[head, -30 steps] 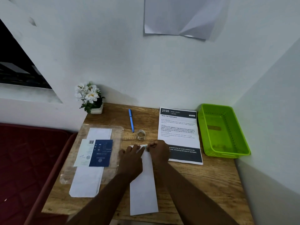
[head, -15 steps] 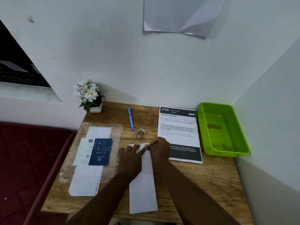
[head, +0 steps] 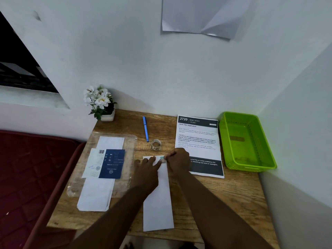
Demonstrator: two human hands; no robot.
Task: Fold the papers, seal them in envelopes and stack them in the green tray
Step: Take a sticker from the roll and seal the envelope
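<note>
A: We locate the envelope flat on the desk, long axis running from the near edge toward the wall. Both hands sit at its far end.

B: Confirmed. The left hand lies flat on the far-left part of the envelope, fingers straight and spread, pressing it down. The right hand is at the far-right corner, fingers curled, pinching a small strip that looks like tape against the envelope's far edge. The strip is small and partly covered, so we cannot confirm what it is.

A: We note the tray at the far right of the desk, against the corner of two white walls, well apart from the envelope. We cannot tell what the brownish patch on its floor is.

B: Surface: a wooden desk. Left of the envelope we see a clear plastic sleeve with white sheets and a blue card on it. A tape roll stands just beyond the hands; a blue pen lies beyond that. A flower pot occupies the far-left corner. A dark red mattress lies left of the desk, and a sheet hangs on the wall above.

A: Legible text: the printed page under the right wrist reads "2720", "DESK / STUDY" and "Book Film Application". The card carries a barcode; its small print is unreadable.
</note>
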